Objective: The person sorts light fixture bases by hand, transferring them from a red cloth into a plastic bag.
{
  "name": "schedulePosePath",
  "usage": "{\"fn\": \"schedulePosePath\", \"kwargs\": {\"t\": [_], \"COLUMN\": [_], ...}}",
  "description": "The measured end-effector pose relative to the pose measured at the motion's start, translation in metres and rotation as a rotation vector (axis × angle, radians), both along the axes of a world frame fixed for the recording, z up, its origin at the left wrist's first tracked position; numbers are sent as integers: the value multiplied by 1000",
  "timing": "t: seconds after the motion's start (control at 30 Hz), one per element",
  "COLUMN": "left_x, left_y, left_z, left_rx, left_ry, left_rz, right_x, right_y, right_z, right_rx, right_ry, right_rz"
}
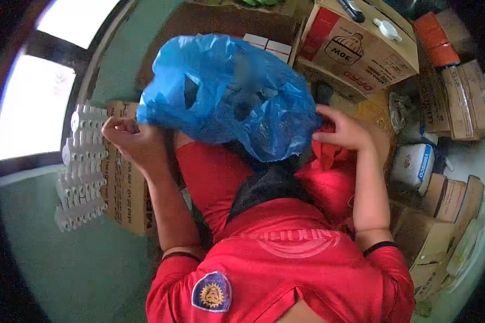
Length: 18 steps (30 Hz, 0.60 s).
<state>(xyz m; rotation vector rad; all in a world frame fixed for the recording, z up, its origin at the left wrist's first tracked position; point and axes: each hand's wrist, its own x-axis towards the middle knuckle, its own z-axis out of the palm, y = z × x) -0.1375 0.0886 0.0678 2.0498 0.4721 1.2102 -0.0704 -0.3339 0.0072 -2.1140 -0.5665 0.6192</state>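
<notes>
A crumpled blue plastic bag (pixel 215 91) is stretched out between my two hands above my lap, with holes or gaps in its front. My left hand (pixel 132 141) is closed at the bag's left corner, fingers curled in. On the other side, my right hand (pixel 344 129) grips the bag's right edge between thumb and fingers. Just below that hand a piece of red material (pixel 326 153) hangs over my leg. Part of the bag's contents or backing shows dark through the plastic.
A large cardboard carton (pixel 355 51) stands at the front right, with a white round fitting (pixel 387 30) and a black device (pixel 352 9) on top. White perforated plastic parts (pixel 83 167) are stacked at left beside a cardboard box (pixel 126 183). More boxes (pixel 463 102) line the right side.
</notes>
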Motion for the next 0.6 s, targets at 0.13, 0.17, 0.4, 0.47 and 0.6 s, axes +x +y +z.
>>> {"fn": "schedulePosePath", "kwargs": {"t": [0.13, 0.17, 0.4, 0.47, 0.6], "left_x": [-18, -15, 65, 113, 172], "left_y": [-33, -51, -122, -130, -150], "left_z": [20, 17, -106, -172, -240], "left_rx": [97, 213, 147, 285, 435], "left_ry": [187, 147, 700, 613, 1008], "left_rz": [-202, -443, -901, -870, -762], "right_x": [-10, -9, -5, -6, 5], "right_y": [11, 7, 7, 16, 15], "right_z": [28, 20, -22, -19, -34], "right_rx": [39, 27, 290, 477, 569], "right_ry": [246, 195, 280, 377, 444], "right_rz": [-45, -21, 46, 35, 60]}}
